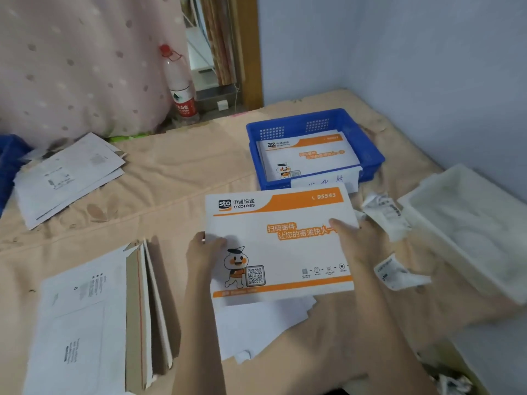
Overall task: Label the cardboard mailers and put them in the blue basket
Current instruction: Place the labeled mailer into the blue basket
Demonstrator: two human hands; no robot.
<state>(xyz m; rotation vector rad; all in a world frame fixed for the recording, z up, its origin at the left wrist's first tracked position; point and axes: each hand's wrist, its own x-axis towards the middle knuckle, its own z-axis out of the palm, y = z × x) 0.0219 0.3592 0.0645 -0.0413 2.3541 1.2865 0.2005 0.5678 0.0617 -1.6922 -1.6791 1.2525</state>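
Note:
A white and orange cardboard mailer (281, 243) is held flat above the bed, printed side up. My left hand (202, 253) grips its left edge, thumb on top. My right hand (352, 240) grips its right edge, thumb on the print. Just beyond it stands the blue basket (368, 146) with similar mailers (308, 158) stacked inside. A pile of mailers (88, 317) lies at the lower left, several with their flaps open. Printed labels (386, 212) lie crumpled to the right of my right hand.
White sheets (262, 323) lie under the held mailer. A white tray (467, 223) sits at the right by the wall. More mailers (68, 175) rest at the far left. A water bottle (181, 86) stands behind the bed, next to a dotted curtain.

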